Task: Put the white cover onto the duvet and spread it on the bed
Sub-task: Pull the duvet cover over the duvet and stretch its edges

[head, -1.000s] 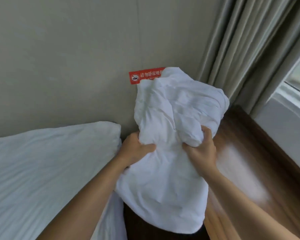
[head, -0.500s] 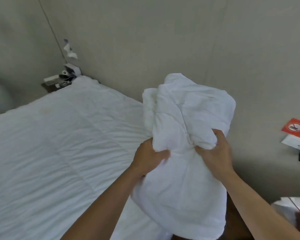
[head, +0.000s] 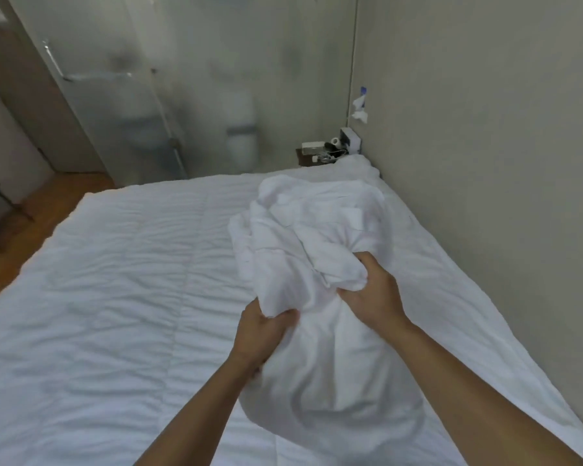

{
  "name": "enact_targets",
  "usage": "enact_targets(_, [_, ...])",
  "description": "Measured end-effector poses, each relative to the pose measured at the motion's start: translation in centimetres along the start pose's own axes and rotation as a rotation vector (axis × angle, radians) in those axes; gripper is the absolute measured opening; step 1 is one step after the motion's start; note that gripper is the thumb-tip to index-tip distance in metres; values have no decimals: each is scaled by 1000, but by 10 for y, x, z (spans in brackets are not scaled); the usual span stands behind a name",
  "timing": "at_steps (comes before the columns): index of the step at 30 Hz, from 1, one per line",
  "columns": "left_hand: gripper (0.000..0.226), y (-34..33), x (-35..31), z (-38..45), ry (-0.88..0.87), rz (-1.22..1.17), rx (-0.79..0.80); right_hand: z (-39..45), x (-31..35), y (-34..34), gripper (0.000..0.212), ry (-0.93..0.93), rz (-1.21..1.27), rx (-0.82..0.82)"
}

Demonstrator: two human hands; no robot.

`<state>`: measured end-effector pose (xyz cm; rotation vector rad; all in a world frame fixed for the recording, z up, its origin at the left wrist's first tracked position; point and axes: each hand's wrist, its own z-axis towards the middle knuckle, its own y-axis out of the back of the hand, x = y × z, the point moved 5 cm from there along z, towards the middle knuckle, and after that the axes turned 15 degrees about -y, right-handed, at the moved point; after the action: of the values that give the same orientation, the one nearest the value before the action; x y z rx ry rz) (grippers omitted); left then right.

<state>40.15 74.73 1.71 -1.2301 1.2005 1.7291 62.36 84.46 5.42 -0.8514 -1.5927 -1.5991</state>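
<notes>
A bunched white cover point(head: 317, 237) hangs in a crumpled bundle above the right half of the bed. My left hand point(head: 261, 331) grips its lower left folds, and my right hand point(head: 372, 290) grips the folds a little higher on the right. Below them the white quilted duvet point(head: 115, 314) lies spread flat over the bed, reaching the wall on the right. The bundle's lower part point(head: 337, 381) sags between my forearms and hides the duvet under it.
A beige wall point(head: 485, 163) runs along the bed's right side. A small shelf with clutter point(head: 327, 153) sits at the far corner. Frosted glass with a rail point(head: 132, 95) stands beyond the bed. Wooden floor point(head: 31, 223) shows at left.
My view has swung left from the curtain and floor to the bed's full length. Both hands keep the same grip on the bundled cover, which now hangs over the duvet.
</notes>
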Motion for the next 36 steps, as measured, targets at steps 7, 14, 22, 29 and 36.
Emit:
enact_targets(7, [33,31,84,-22,185,-24,-223,47,-3,-107,61,53,-146,272])
enact_targets(14, [76,34,282,-88,728,252,313,-12,-147,-252,85,-282,-929,806])
enact_targets(22, [90,84,353,-32,522,116,-96,-80,-178,-345,67,-334,-957,780])
enact_targets(29, [88,93,416,24,839,-336,-265,-127,-197,-352,67,-243,-1077,726])
enact_targets(36, [17,97,347,17,311,-31,37,-82,-163,-324,31,-570,-485,378])
